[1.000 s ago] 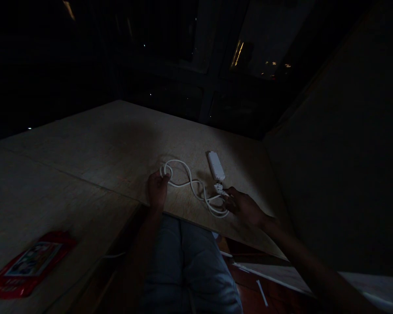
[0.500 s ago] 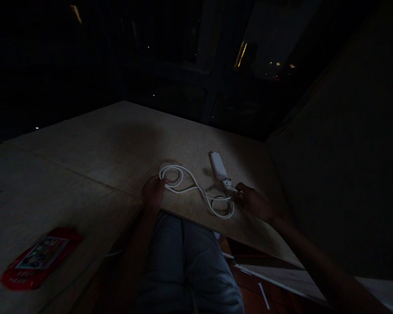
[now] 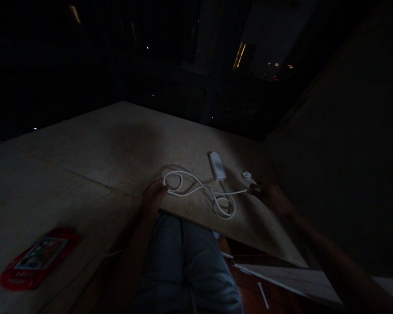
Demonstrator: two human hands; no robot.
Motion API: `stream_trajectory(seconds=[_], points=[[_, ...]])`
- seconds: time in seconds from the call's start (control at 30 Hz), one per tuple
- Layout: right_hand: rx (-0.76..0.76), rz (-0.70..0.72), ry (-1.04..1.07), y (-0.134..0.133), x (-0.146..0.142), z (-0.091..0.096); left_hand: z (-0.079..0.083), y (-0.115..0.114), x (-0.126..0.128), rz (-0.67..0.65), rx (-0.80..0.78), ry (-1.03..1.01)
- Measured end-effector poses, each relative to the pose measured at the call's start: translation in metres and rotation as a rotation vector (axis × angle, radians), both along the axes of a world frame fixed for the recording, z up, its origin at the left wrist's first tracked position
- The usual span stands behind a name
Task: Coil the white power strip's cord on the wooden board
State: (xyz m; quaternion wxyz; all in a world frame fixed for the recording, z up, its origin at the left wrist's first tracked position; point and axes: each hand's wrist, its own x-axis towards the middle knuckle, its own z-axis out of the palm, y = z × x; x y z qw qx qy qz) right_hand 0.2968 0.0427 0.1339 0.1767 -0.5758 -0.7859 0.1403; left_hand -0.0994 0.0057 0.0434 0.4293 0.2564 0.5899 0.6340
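Observation:
A white power cable [image 3: 191,175] lies in loose loops over the wooden table. My left hand [image 3: 153,194] is closed on the loop at its left end. Near the cable's plug end, my right hand [image 3: 271,195] grips the cord, and the white plug [image 3: 248,176] points up and away from the fingers. Between the hands, farther back, a white power strip [image 3: 218,166] rests on the table, its near end joined to the cable. Dim light hides the details of the fingers.
A red packet [image 3: 41,258] with a picture label lies at the left on the table [image 3: 85,144]. A thin cord [image 3: 113,253] runs near my left forearm. Dark window panes stand behind the table, a wall [image 3: 340,165] at the right. My legs are below the table edge.
My right hand has moved right with the plug, away from the power strip's end. The cable between the hands is stretched out more, and its right loop has narrowed. My left hand barely moved.

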Motion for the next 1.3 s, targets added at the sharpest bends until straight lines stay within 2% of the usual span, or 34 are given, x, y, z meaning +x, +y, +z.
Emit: stream_trajectory(seconds=[0.23,0.33,0.5,0.6,0.7,0.8,0.93,1.07,1.2,1.3], points=[[-0.03,-0.072,-0.007,-0.002,0.005,-0.005,0.007,-0.006,0.003,-0.03,-0.051,-0.007],[-0.055,-0.096,0.053,-0.006,0.003,-0.003,0.012,-0.01,0.003,-0.068,-0.076,-0.039],[-0.071,-0.042,0.229,-0.021,-0.015,0.026,0.026,-0.016,0.007,-0.179,-0.076,0.02],[-0.101,0.006,0.303,-0.029,-0.031,0.044,0.043,-0.023,0.017,-0.225,-0.027,0.047],[-0.139,0.101,0.316,-0.034,-0.049,0.05,0.061,-0.032,0.031,-0.31,0.024,0.037],[-0.107,0.277,0.289,-0.037,-0.07,0.045,0.069,-0.038,0.045,-0.408,0.073,-0.024],[-0.054,0.409,0.23,-0.038,-0.099,0.032,0.063,-0.038,0.059,-0.482,0.121,-0.054],[-0.035,0.468,0.223,-0.034,-0.122,0.021,0.06,-0.036,0.065,-0.476,0.178,0.136],[-0.027,0.497,0.243,-0.029,-0.137,0.014,0.07,-0.037,0.063,-0.429,0.191,0.344],[-0.029,0.516,0.269,-0.027,-0.145,0.011,0.077,-0.038,0.059,-0.469,0.202,0.457]])
